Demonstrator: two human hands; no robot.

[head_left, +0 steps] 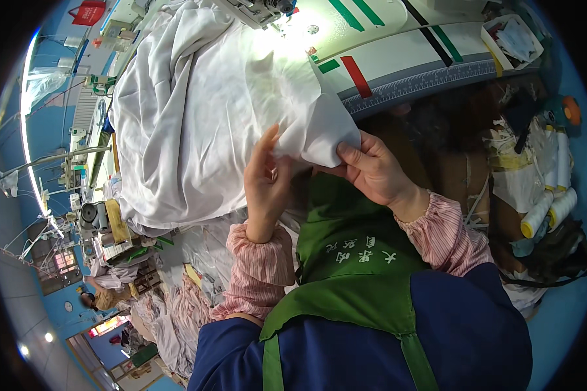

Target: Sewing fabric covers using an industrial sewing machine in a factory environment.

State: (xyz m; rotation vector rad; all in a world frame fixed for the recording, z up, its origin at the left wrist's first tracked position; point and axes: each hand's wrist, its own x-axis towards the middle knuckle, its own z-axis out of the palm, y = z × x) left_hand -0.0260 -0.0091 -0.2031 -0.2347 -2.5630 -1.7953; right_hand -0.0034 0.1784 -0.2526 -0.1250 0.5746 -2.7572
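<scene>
Head view: both hands [319,173] apparently pinch white fabric [202,111].

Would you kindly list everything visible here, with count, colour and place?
white fabric: one large piece, white, heaped on the table, a corner pinched by both hands
sewing machine: one, pale, top edge
sewing table: one, white with green, red and black stripes and a ruler strip, upper right
thread cones: about three, white with yellow ends, right
tray: one, white, top right
apron: one, green, on the person
left hand: one, flat against the fabric
right hand: one, gripping the fabric corner
</scene>
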